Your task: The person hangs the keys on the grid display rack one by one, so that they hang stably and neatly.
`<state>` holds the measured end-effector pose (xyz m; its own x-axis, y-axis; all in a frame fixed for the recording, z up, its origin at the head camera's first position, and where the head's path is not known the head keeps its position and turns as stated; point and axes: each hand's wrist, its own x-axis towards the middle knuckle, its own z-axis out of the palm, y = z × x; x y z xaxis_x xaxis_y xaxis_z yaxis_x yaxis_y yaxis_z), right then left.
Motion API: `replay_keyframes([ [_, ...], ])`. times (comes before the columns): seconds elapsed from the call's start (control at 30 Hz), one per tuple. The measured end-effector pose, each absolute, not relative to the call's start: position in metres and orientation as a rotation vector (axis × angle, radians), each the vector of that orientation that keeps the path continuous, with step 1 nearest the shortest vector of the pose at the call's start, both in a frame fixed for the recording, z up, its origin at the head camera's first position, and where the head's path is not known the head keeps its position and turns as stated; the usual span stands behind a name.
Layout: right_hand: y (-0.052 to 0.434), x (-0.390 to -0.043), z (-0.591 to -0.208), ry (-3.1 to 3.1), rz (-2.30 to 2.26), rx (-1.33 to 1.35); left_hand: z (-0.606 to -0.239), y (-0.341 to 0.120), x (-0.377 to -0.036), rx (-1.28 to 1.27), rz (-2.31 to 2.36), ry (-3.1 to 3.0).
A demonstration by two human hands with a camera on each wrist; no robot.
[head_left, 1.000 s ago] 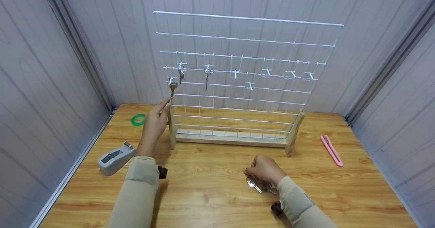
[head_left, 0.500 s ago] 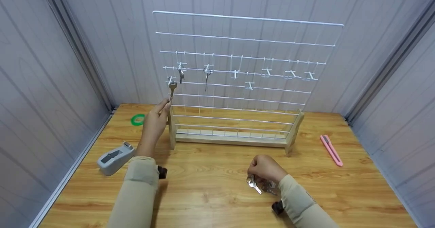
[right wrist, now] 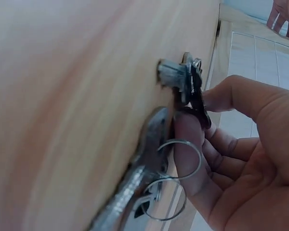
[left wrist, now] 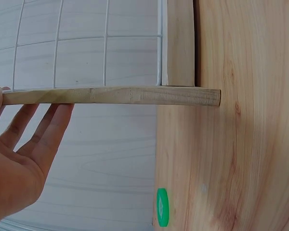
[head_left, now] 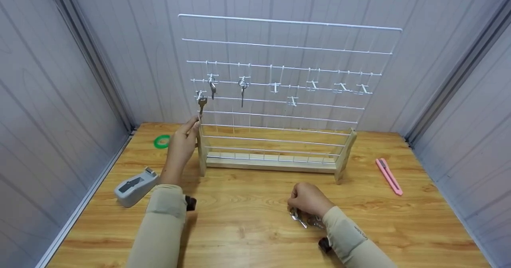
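Observation:
A white wire grid rack stands in a wooden frame (head_left: 271,165). My left hand (head_left: 183,142) holds the frame's left upright (left wrist: 120,95), its fingertips against the outer side and the thumb tip at the upright's end. Just above that hand hangs a brass-coloured key (head_left: 203,105) on a hook; two more keys, a silver key (head_left: 213,88) and a ringed key (head_left: 242,94), hang nearby. At the table, my right hand (head_left: 312,199) pinches a dark-headed key (right wrist: 196,94) between thumb and index finger. Beside it lie silver keys (right wrist: 123,197) with rings, partly hidden by the hand.
Several bare white hooks (head_left: 275,87) are on the grid's middle and right. A grey tape dispenser (head_left: 136,186) and a green tape roll (head_left: 161,141) lie at left. At right is a pink utility knife (head_left: 389,177). Panel walls enclose the wooden table (head_left: 239,236).
My right hand shifts slightly over the keys, and the silver key beside it turns a little. The left hand stays on the upright.

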<state>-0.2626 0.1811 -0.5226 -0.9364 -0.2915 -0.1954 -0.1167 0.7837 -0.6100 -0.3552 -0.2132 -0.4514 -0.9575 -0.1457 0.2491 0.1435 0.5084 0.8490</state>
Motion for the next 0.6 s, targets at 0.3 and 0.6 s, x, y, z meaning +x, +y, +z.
replay_keyframes([
  [0.3,0.1783,-0.2612,-0.5243,2.802,-0.791,-0.387,-0.4505,-0.2140,-0.3551,0.005,-1.482,-2.480],
  [0.6,0.1790,-0.2619,-0.5247,2.783,-0.916,-0.543,-0.4511,-0.2141,-0.3558,-0.001,-1.433,-2.484],
])
